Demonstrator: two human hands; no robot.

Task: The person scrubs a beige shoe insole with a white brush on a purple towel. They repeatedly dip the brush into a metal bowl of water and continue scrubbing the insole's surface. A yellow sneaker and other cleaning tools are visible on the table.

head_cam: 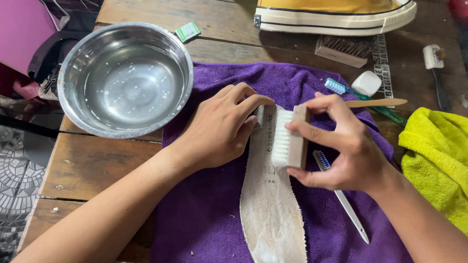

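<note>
**Brush on the insole, both hands at work**

Gripping a wooden-backed brush (288,137) with white bristles, the right hand (341,146) closes around it, fingers over the top end and thumb under the lower end, and holds the bristles sideways against a pale shoe insole (270,209). The insole lies lengthwise on a purple towel (204,214) spread over a wooden table (92,165). The left hand (222,129) rests flat-fingered on the insole's upper end, fingertips bent onto it just beside the brush, pinning it to the towel without closing around anything.

A toothbrush with a white handle (343,199) lies on the towel just under the right hand. To the left of the towel stands a steel bowl (126,78) with shallow cloudy water and white flecks on its wall. Beyond the towel are a second, dark-bristled wooden brush (343,51), a teal toothbrush (351,90), a thin wooden stick (378,103), a small white block (366,83) and the white sole of a yellow sneaker (336,17). A yellow-green cloth (436,156) sits at the right edge.
</note>
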